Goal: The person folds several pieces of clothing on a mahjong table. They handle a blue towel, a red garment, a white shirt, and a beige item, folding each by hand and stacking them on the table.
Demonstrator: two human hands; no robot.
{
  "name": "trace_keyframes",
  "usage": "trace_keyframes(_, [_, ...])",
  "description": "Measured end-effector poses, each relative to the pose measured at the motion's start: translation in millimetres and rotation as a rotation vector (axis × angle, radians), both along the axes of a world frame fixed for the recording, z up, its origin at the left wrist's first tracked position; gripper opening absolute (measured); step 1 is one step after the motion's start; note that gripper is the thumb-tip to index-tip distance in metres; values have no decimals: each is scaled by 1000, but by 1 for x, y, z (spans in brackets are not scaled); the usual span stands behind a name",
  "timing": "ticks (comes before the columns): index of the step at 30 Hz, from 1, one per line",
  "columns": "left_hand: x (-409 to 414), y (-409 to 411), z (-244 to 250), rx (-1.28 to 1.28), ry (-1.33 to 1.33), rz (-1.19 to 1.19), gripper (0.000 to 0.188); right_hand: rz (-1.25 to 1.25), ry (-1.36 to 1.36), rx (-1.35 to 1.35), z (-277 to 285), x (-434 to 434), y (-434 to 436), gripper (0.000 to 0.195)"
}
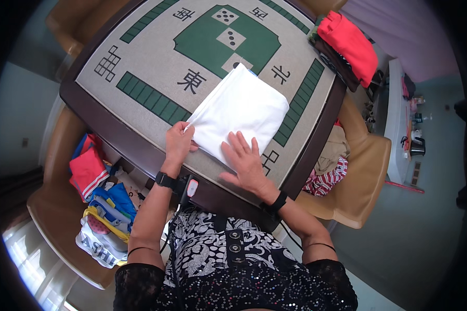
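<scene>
A folded white cloth garment (243,107) lies on the mahjong table (148,58), close to its near corner. My left hand (180,142) pinches the garment's near-left corner between thumb and fingers. Flat on the near-right part of the cloth rests my right hand (245,163), its fingers spread and gripping nothing. A small blue patch shows at the far edge of the garment. Whatever is under the cloth is hidden.
Folded clothes, a red one (348,46) on top, are stacked at the table's right corner. Piled clothes (105,210) fill a tan chair (50,198) at left. Another tan chair (366,171) at right holds crumpled garments (329,171). A cable (175,229) hangs by my left arm.
</scene>
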State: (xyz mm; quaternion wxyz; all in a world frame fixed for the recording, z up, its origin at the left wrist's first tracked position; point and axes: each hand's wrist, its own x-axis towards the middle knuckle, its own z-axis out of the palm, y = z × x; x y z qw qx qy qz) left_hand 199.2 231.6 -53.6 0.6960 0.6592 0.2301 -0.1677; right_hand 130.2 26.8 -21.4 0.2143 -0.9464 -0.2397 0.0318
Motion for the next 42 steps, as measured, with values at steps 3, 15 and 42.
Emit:
trace_keyframes(3, [0,-5,16,-4,-19,15,18,-81,-45,44,-1,-8,19,75])
trace_keyframes(15, [3,-7,9,137,-166,-13,18,-360,-236,-11,-14,-11,-5,53])
trace_keyframes(42, [15,-11,7,1179,-621,-393,40,-749,-105,-222,-41,-20,-156,65])
